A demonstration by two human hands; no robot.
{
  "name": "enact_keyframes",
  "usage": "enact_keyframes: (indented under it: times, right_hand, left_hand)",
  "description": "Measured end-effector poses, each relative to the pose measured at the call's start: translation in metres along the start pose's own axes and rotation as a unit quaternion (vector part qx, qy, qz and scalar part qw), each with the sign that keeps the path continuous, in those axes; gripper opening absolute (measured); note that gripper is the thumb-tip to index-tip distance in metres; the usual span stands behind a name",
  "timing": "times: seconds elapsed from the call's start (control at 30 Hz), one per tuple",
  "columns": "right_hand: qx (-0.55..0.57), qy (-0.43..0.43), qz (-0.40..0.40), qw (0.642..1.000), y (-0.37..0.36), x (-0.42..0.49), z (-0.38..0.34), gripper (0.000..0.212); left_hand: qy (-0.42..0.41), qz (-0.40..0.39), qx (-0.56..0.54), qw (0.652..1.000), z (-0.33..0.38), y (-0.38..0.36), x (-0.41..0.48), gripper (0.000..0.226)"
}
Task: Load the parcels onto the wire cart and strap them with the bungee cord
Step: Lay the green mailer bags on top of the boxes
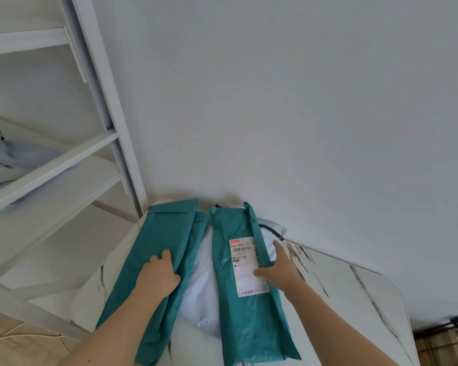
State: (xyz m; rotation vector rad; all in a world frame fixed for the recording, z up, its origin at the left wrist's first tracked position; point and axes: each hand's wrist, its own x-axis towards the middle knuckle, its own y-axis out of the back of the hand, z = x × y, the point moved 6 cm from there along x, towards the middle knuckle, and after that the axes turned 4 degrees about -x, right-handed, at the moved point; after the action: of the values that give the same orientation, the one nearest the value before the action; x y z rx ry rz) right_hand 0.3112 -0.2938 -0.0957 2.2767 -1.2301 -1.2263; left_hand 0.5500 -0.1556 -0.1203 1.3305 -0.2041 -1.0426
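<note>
Labelled teal parcel point(249, 313), edge pinched by right hand point(280, 270) fingers; plain teal parcel point(167, 228), edge gripped by left hand point(158, 277) fingers

a left teal parcel point(164, 233), a right teal parcel point(222, 233) and a white parcel point(201, 281) between them cover the near-left part of the marble table point(341, 299). their far ends reach the wall point(302, 114), closing any way in from behind. the left hand point(158, 276) rests on the left teal parcel, and the right hand point(280, 270) grips the right one's outer edge. bare tabletop lies open to the right of the pile, out to the rounded corner. a white shelving unit point(64, 165) stands just left of the table, hemming that side. the wire cart point(455, 336) stands beyond the table's right edge.
</note>
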Motion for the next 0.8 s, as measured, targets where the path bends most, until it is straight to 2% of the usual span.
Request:
enact_keyframes:
  times: [0.07,0.17,0.23,0.3,0.37,0.4,0.47,0.53,0.67,0.8]
  right_hand:
    - [-0.039,-0.026,-0.012,0.999,-0.01,0.001,0.009,0.098]
    - [-0.088,-0.043,0.005,0.995,-0.017,0.005,0.017,0.086]
    - [-0.107,-0.06,0.026,0.992,-0.018,0.005,0.021,0.067]
    - [-0.147,-0.076,0.037,0.985,-0.018,0.003,0.025,0.038]
    - [-0.179,-0.094,0.038,0.979,-0.019,0.0,0.03,0.014]
    - [-0.18,-0.103,0.037,0.978,-0.019,-0.002,0.033,0.008]
    - [-0.147,-0.119,0.036,0.981,-0.021,-0.001,0.039,0.015]
    - [-0.084,-0.13,0.043,0.987,-0.021,-0.002,0.042,0.024]
    - [-0.011,-0.12,0.076,0.99,-0.013,-0.011,0.044,0.03]
    - [0.007,-0.073,0.118,0.99,0.01,-0.024,0.041,0.035]
  left_hand:
    - [-0.011,0.003,0.029,1.0,0.001,0.0,0.001,0.062]
    - [-0.015,0.014,0.059,0.998,-0.001,0.001,0.005,0.064]
    - [-0.02,0.03,0.071,0.997,-0.002,0.004,0.008,0.058]
    - [-0.022,0.044,0.076,0.996,-0.003,0.007,0.011,0.051]
    - [-0.021,0.044,0.073,0.996,-0.007,0.006,0.014,0.054]
    - [-0.018,0.037,0.071,0.997,-0.01,0.003,0.016,0.061]
    - [-0.005,0.014,0.072,0.997,-0.016,-0.003,0.019,0.081]
    - [0.001,0.004,0.083,0.997,-0.019,-0.004,0.021,0.088]
    - [-0.013,0.081,0.111,0.99,-0.015,0.013,0.011,0.067]
    - [-0.002,0.18,0.017,0.984,-0.014,0.046,-0.009,0.036]
